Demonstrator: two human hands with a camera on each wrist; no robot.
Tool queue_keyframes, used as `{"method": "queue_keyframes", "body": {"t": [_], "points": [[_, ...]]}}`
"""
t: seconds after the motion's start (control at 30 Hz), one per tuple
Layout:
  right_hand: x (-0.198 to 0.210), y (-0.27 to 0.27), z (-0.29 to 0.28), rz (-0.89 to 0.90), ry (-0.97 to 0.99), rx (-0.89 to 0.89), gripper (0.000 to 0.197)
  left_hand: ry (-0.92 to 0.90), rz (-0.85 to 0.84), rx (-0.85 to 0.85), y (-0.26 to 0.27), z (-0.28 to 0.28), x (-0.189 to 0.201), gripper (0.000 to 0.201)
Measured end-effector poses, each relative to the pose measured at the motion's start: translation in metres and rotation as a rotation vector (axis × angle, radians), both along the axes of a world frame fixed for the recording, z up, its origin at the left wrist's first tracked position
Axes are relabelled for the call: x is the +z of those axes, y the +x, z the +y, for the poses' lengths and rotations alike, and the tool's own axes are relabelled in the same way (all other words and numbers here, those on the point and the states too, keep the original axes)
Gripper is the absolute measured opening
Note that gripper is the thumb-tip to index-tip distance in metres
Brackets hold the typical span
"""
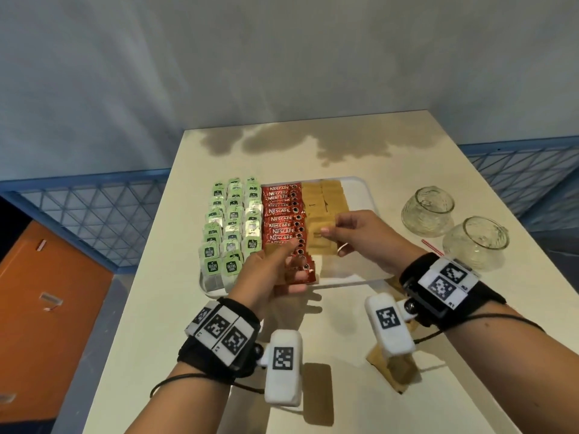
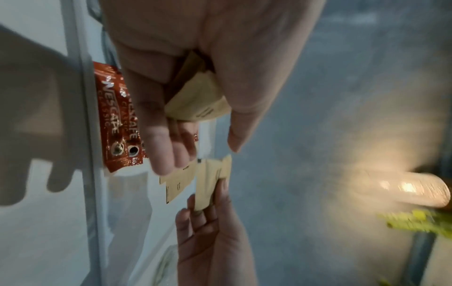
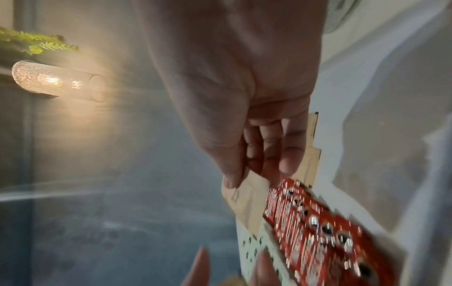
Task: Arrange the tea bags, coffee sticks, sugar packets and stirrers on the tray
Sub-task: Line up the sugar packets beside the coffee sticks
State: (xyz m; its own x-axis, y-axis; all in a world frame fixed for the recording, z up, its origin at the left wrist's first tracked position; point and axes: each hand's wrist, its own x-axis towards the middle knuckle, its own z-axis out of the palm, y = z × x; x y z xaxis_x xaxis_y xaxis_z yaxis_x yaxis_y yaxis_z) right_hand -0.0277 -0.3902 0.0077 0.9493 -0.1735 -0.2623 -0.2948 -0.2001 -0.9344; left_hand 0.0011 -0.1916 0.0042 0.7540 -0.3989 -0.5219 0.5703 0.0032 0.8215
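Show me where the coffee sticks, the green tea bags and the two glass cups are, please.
coffee sticks (image 1: 283,220), head view, middle of the red column on the tray.
green tea bags (image 1: 232,227), head view, middle of the rows.
glass cups (image 1: 427,211), head view, side wall of the farther cup.

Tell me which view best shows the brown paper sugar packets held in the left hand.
The left wrist view: the brown paper sugar packets sit close and unblurred between the left hand's thumb and fingers. The head view shows only a packet edge behind the hand. The right wrist view shows just fingertips.
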Motion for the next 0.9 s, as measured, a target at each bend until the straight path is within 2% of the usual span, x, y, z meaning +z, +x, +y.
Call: {"method": "queue_keyframes", "body": {"t": [0.07, 0.13, 0.2, 0.3, 0.43, 0.57, 0.63, 0.73, 0.83, 0.9], "points": [[-0.006, 0.010, -0.020, 0.005, -0.071, -0.126, 0.026, -0.069, 0.106, 0.013, 0.005, 0.006, -0.002, 0.026], [-0.014, 0.018, -0.040, 0.075, -0.037, -0.223, 0.027, -0.124, 0.161, 0.032, 0.011, 0.014, -0.004, 0.027], [-0.030, 0.024, -0.053, 0.171, -0.039, -0.244, 0.024, -0.172, 0.186, 0.056, 0.015, 0.022, -0.006, 0.029], [-0.055, 0.030, -0.060, 0.203, -0.224, -0.232, 0.022, -0.190, 0.175, 0.092, 0.019, 0.031, -0.010, 0.032], [-0.068, 0.037, -0.058, 0.164, -0.221, -0.337, 0.023, -0.115, 0.121, 0.105, 0.024, 0.034, -0.017, 0.029], [-0.072, 0.044, -0.057, 0.161, -0.382, -0.287, 0.031, -0.096, 0.084, 0.063, 0.026, 0.031, -0.018, 0.029], [-0.071, 0.046, -0.055, 0.180, -0.517, -0.246, 0.032, -0.104, 0.076, 0.048, 0.026, 0.029, -0.019, 0.028], [-0.072, 0.048, -0.056, 0.197, -0.612, -0.211, 0.031, -0.123, 0.083, 0.033, 0.026, 0.029, -0.018, 0.029], [-0.074, 0.050, -0.058, 0.218, -0.616, -0.212, 0.036, -0.138, 0.112, 0.034, 0.025, 0.028, -0.015, 0.030], [-0.072, 0.048, -0.056, 0.192, -0.486, -0.286, 0.039, -0.162, 0.155, 0.040, 0.024, 0.030, -0.013, 0.033]]}}
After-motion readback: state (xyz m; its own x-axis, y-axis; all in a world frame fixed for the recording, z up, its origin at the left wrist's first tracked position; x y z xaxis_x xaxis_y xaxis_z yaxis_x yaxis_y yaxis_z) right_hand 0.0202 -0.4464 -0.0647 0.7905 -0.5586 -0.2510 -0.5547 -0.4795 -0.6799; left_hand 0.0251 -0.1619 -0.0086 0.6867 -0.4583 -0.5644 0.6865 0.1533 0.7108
